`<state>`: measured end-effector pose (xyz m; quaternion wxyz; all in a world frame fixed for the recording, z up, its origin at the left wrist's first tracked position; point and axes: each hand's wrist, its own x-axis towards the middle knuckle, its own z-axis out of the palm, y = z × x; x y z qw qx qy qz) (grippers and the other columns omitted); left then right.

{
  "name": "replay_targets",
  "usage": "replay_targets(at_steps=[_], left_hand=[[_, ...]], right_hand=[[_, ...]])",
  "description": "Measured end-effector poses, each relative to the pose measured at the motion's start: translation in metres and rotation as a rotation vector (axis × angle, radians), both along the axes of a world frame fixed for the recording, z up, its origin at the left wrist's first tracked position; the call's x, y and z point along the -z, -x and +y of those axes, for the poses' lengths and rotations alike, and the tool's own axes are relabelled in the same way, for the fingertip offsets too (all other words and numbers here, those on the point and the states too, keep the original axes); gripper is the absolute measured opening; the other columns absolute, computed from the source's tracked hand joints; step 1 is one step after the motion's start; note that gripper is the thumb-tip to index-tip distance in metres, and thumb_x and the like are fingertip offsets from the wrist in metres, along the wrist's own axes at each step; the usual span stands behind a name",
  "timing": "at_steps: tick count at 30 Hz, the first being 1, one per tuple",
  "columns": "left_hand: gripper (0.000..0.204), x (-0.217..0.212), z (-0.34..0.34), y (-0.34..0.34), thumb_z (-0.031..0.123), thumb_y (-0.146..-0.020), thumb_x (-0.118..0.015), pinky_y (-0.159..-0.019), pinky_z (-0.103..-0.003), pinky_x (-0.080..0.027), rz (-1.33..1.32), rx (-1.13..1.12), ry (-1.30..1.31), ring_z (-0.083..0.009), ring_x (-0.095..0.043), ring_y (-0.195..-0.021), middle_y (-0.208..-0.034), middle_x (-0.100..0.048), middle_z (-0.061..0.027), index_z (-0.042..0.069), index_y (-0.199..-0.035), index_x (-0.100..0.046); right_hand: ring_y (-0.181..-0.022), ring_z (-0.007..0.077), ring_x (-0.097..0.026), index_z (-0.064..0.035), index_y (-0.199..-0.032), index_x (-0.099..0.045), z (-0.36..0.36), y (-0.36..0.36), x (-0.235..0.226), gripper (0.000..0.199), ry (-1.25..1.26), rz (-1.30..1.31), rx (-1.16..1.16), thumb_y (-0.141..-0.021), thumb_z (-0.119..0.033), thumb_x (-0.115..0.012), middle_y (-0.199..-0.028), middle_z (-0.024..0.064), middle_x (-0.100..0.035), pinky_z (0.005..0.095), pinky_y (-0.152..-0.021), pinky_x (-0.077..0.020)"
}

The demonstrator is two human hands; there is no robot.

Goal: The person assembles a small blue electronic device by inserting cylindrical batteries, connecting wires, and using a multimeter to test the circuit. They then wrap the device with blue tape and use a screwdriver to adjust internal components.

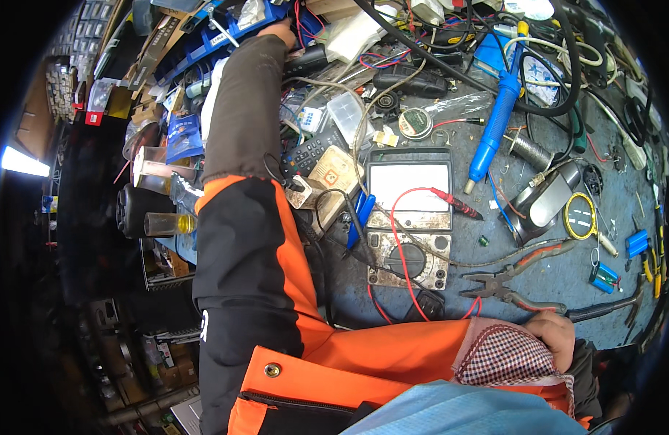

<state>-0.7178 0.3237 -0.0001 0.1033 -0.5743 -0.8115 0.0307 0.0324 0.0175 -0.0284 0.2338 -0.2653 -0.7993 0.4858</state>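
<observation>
Blue bin [195,53] sits far left, left hand [278,32] at its right end; whether those fingers or the right hand's [552,338] are clamped, I cannot tell. Right sleeve [403,351] could snag the red test lead [443,196], dragging the multimeter [414,220].

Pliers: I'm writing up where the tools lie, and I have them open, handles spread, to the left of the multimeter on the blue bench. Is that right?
Not quite: the side is wrong. The head view shows the pliers to the right of the multimeter. They do lie open, handles spread, on the blue bench.
</observation>
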Motion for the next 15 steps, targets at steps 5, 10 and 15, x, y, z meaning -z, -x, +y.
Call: replay_targets(at_steps=[5, 10, 15], left_hand=[[0.043, 0.03, 0.041, 0.03, 0.022, -0.101, -0.047, -0.11, -0.05, -0.049, 0.186, -0.015, -0.01, -0.0415, -0.065, -0.127, -0.136, -0.068, -0.0246, 0.015, -0.138, -0.066], [0.038, 0.039, 0.045, 0.029, 0.022, -0.102, -0.048, -0.108, -0.05, -0.05, 0.081, 0.041, -0.059, -0.0421, -0.066, -0.125, -0.136, -0.069, -0.024, 0.013, -0.133, -0.069], [0.034, 0.031, 0.049, 0.036, 0.023, -0.104, -0.049, -0.107, -0.05, -0.051, 0.057, 0.093, -0.062, -0.0427, -0.067, -0.122, -0.135, -0.069, -0.0233, 0.012, -0.127, -0.072]], right_hand=[[-0.064, 0.031, -0.069, -0.0001, -0.092, -0.073, -0.001, 0.001, 0.0, 0.017, -0.017, -0.024, 0.004, -0.078, -0.011, -0.075, -0.077, 0.0136, -0.067, 0.0374, -0.06, -0.0535], [-0.065, 0.0306, -0.069, 0.0001, -0.091, -0.073, -0.001, 0.003, -0.004, 0.019, -0.019, -0.041, 0.004, -0.077, -0.011, -0.077, -0.077, 0.0131, -0.067, 0.0376, -0.06, -0.0538], [-0.065, 0.0302, -0.069, 0.0, -0.091, -0.073, -0.002, 0.006, -0.002, 0.019, -0.016, -0.025, 0.011, -0.076, -0.01, -0.077, -0.078, 0.0131, -0.067, 0.0376, -0.06, -0.0538]])
